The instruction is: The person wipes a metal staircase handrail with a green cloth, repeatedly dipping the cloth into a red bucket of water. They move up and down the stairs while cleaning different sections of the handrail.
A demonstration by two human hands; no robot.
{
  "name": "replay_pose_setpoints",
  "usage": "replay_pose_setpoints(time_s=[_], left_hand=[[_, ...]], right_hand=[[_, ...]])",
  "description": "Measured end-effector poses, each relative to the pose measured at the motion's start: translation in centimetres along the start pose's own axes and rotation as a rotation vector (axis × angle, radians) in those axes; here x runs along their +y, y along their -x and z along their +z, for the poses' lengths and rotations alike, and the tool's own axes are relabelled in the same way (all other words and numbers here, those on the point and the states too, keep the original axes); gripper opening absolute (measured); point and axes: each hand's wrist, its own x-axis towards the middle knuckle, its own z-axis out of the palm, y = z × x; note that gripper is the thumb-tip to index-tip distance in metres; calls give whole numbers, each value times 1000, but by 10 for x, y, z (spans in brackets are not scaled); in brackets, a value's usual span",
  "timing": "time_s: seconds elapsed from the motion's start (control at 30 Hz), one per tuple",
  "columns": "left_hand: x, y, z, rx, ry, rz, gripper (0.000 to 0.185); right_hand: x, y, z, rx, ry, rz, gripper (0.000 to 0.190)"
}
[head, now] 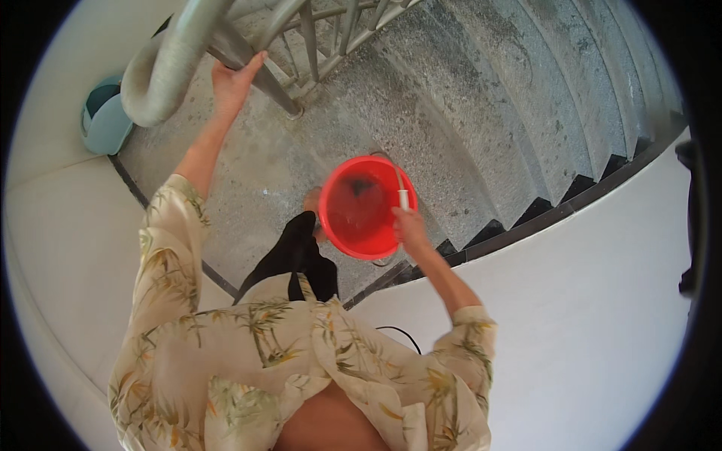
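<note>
My right hand [412,230] grips the white sleeve [403,199] on the wire handle of a red plastic bucket [327,225]. Inside the bucket is murky water [358,211], with a dark patch near its far side. My left hand [234,82] is stretched out to the upper left. It is wrapped around a metal post [276,93] of the stair railing, just below the thick curved handrail [163,67]. The bucket hangs in front of my legs and partly hides a foot [312,200] beside it.
Rough stone steps [451,113] run from the middle to the upper right, with black skirting [533,213] along the white wall [541,315]. A blue-grey bin [104,121] stands in the corner at left. Railing balusters [309,42] line the top.
</note>
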Motion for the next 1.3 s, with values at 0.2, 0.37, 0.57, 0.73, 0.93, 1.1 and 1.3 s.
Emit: replay_pose_setpoints(time_s=[0.2,0.37,0.57,0.73,0.93,1.1,1.3], left_hand=[[-1,-4,2,-2,-14,42,31],[-12,-6,1,10,7,111,34],[-15,-11,0,-27,-7,34,38],[-10,-4,0,-1,-83,95,36],[-18,-6,0,41,-167,140,32],[-29,-5,0,121,-175,159,31],[-37,-4,-1,96,-56,206,27]], right_hand=[[92,-38,36,85,-303,-25,20],[97,-61,46,128,-737,-71,19],[106,-89,48,310,-997,-56,22],[121,-109,48,253,-1139,-74,22],[117,-140,67,267,-1110,-49,28],[166,-127,34,502,-766,-111,21],[216,-139,19,1218,147,-327,25]])
